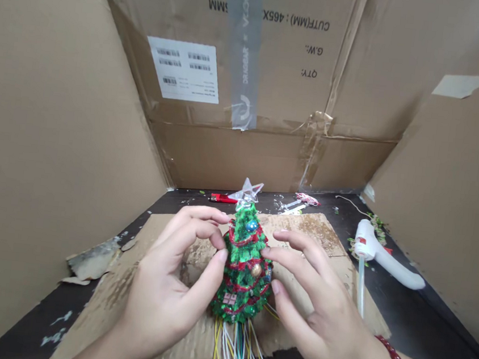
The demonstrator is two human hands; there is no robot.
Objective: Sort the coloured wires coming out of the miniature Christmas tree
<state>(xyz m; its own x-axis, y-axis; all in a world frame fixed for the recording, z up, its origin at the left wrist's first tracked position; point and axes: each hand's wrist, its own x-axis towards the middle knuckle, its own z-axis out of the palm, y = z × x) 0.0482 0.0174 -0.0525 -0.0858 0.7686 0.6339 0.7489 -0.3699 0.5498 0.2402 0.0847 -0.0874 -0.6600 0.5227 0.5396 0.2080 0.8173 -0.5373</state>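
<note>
Two curved hands, left [165,294] and right [315,307], hold a green Christmas tree [245,266] beneath a carton [274,92] printed "CUT(MM)".

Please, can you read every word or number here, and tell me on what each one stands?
"CUT(MM) : 465X", then hidden by tape, on the box
"G.W.:" on the box
"QTY:" on the box
"DRAGSAR", uncertain, on the tape
White label: barcodes and print, too small to read

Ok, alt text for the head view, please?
A left hand and right hand hold a small green Christmas tree topped by a clear star, coloured wires trailing below. A white hot glue gun lies to the right.
</note>
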